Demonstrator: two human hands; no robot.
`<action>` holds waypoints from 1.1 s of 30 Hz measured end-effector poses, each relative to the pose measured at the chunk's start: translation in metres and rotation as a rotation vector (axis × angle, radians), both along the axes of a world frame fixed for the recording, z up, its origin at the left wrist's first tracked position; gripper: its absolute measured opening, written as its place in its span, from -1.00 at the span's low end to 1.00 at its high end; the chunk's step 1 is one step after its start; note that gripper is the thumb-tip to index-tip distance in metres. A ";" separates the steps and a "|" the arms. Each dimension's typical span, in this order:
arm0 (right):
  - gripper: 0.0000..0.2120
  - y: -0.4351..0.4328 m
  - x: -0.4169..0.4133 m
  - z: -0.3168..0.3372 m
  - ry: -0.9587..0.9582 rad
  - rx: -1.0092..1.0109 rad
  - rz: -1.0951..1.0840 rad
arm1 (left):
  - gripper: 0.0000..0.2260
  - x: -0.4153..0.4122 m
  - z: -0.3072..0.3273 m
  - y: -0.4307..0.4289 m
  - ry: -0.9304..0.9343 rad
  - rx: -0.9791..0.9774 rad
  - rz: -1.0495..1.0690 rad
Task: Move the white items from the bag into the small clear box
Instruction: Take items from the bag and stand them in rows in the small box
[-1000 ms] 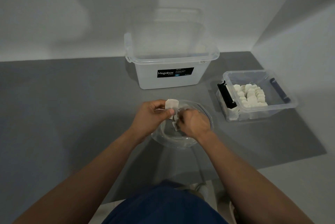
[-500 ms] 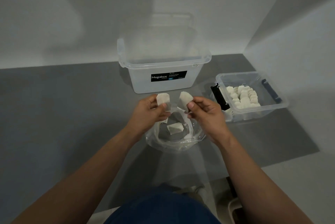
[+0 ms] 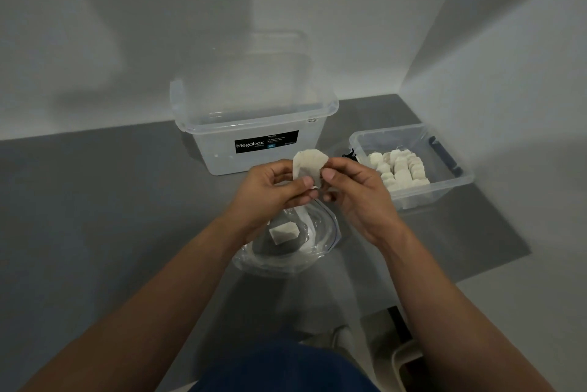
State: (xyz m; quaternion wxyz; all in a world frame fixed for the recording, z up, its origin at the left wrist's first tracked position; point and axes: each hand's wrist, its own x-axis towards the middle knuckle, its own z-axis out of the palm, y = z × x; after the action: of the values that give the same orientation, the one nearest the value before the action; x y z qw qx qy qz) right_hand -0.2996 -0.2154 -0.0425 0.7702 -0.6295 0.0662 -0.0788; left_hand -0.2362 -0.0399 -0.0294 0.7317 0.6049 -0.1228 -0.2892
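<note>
Head, left hand (image 3: 273, 190), right hand (image 3: 357, 196) pinching items (image 3: 308, 163)

Both arms are bare right up to where the frame cuts them off, left forearm (image 3: 152, 306) and right forearm (image 3: 451, 306) alike. The left hand (image 3: 270, 191) and right hand (image 3: 359, 197) have short, plain thumbnails. Down low there's a dark blue garment (image 3: 279, 369), shirt or trousers, can't tell.
</note>
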 end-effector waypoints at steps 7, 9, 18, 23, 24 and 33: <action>-0.66 -0.038 0.004 0.042 -0.100 -0.650 -0.046 | -0.80 0.002 0.021 -0.031 -0.145 0.117 -0.018; -0.70 -0.053 0.004 0.049 -0.072 -0.712 -0.038 | -0.82 0.002 0.024 -0.044 -0.110 0.098 -0.002; -0.87 -0.118 -0.016 0.052 -0.030 -0.341 -0.134 | -0.90 -0.001 0.030 -0.109 0.060 -0.058 0.182; -0.88 -0.120 -0.020 0.042 -0.133 0.310 -0.191 | -0.85 -0.012 0.033 -0.145 -0.005 -0.060 0.105; -0.86 -0.120 -0.019 0.039 -0.138 0.355 -0.216 | -0.85 -0.015 0.034 -0.152 -0.018 -0.074 0.087; -0.64 -0.139 -0.012 0.020 -0.066 0.444 -0.336 | -0.81 -0.023 0.042 -0.194 -0.176 -0.076 0.038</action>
State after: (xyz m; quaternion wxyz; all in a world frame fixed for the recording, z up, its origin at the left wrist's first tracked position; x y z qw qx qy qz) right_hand -0.3113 -0.3548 -0.0229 0.8672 -0.4225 0.1602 -0.2093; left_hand -0.2590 -0.2339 0.0126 0.7459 0.6020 -0.1860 -0.2158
